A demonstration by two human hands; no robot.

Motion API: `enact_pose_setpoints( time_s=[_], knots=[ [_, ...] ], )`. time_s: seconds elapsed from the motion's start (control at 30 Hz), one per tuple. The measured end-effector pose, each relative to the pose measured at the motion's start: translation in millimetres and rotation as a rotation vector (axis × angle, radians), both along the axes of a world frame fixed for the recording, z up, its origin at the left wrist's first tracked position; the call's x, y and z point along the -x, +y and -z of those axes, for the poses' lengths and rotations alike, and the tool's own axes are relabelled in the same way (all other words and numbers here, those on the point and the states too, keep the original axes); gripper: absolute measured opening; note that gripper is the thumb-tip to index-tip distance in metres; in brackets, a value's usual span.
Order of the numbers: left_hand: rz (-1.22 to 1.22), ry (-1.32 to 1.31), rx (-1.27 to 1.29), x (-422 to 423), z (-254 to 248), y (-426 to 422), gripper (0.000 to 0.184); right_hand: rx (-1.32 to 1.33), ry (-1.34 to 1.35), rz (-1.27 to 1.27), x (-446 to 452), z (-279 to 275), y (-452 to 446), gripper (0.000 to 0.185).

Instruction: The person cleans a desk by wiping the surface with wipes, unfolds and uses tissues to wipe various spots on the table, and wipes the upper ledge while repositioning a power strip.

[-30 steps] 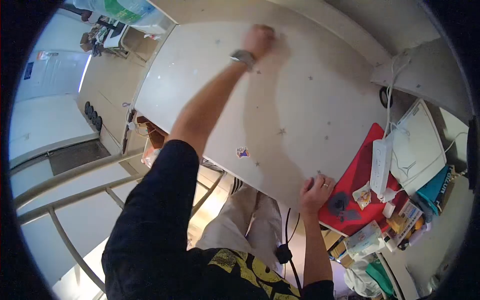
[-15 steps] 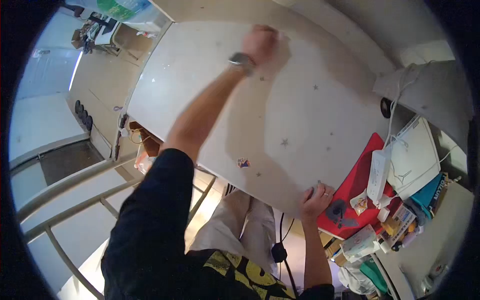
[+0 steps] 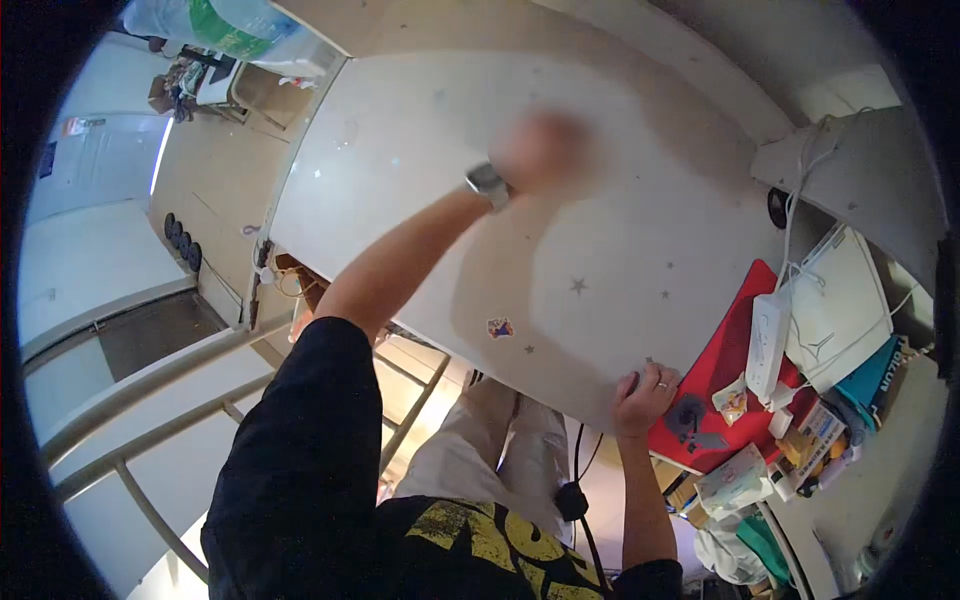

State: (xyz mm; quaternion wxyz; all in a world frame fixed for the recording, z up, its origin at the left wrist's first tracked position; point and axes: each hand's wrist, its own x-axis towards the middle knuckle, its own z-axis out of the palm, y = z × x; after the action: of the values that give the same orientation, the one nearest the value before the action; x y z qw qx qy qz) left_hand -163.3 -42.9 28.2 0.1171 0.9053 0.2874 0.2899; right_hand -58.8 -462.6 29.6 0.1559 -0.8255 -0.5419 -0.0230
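My left hand (image 3: 550, 150) is over the far middle of the white, star-patterned tabletop (image 3: 420, 130). It is smeared by motion, so its fingers and anything in them cannot be made out. A watch (image 3: 488, 185) with a silver-grey case is on that wrist. Near the table's front edge, my right hand (image 3: 645, 402) rests on the surface beside a red mat (image 3: 715, 375). Its fingers are slightly bent and apart, with a ring on one; no object shows in them. A small colourful sticker (image 3: 500, 328) lies on the tabletop between the two arms.
On the right are a white power strip (image 3: 768, 345) with cables, a white panel-like device (image 3: 838, 310), a small packet (image 3: 731, 400) and stacked boxes. Metal rails (image 3: 160, 420) run at lower left. A black cable (image 3: 572, 500) hangs beside my legs.
My left hand has swept nearer to me and slightly right across the tabletop. My right hand keeps its place by the red mat, while the whole view has shifted a little.
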Motion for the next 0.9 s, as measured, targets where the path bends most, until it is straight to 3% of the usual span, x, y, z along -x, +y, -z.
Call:
enact_pose_setpoints(
  time_s=[0.07,0.1,0.2,0.27,0.33,0.4,0.47,0.53,0.63,0.67,0.7,0.73,0.8,0.87,0.9],
  knots=[
    [-0.170,0.163,0.005,15.3,-16.8,36.2,0.011,0.009,0.009,0.017,-2.3,6.9,-4.2,0.031],
    [-0.281,-0.086,0.177,23.2,-2.0,56.4,0.013,0.006,0.001,0.014,-4.2,4.5,-0.9,0.031],
    [-0.185,0.026,0.104,33.5,1.1,39.2,0.012,0.015,0.023,0.019,2.3,-5.5,2.9,0.030],
    [0.104,0.034,0.049,34.8,-2.5,1.7,0.020,0.019,0.048,0.033,0.8,-4.5,1.8,0.029],
    [0.012,-0.191,0.147,39.5,-14.1,-1.2,0.009,0.011,0.031,0.016,-0.2,-5.2,2.2,0.029],
    [-0.249,-0.359,0.040,47.0,-7.5,59.3,0.007,0.013,0.033,0.004,-1.5,-6.6,5.1,0.029],
    [-0.290,-0.347,0.091,59.9,-16.3,117.5,0.006,0.034,0.071,-0.010,0.0,-15.3,8.0,0.028],
    [-0.148,-0.306,0.086,53.4,-13.9,125.7,0.007,0.037,0.060,0.002,1.2,-9.6,5.0,0.028],
    [-0.073,-0.157,0.171,29.3,1.3,77.0,0.012,0.021,0.040,0.002,-1.0,-6.2,5.6,0.029],
    [-0.080,-0.265,0.076,18.5,21.2,49.5,0.014,0.017,0.037,-0.002,1.4,-6.9,3.7,0.029],
    [0.100,-0.180,0.234,16.8,24.8,25.7,0.018,0.011,0.036,-0.002,3.6,-7.1,1.0,0.030],
    [0.120,-0.198,0.108,6.1,13.4,-6.0,0.008,-0.002,0.028,-0.012,0.7,-4.4,2.3,0.032],
    [0.147,-0.192,0.100,6.9,6.4,-6.9,0.008,-0.009,0.018,-0.016,0.3,-0.7,-0.3,0.033],
    [-0.021,-0.182,0.099,18.5,4.2,39.9,0.008,-0.007,0.007,0.001,-0.7,3.7,-1.6,0.033],
    [-0.141,-0.079,0.151,15.1,-28.9,35.0,0.007,-0.004,0.010,-0.006,-1.7,1.6,1.8,0.032]
  ],
)
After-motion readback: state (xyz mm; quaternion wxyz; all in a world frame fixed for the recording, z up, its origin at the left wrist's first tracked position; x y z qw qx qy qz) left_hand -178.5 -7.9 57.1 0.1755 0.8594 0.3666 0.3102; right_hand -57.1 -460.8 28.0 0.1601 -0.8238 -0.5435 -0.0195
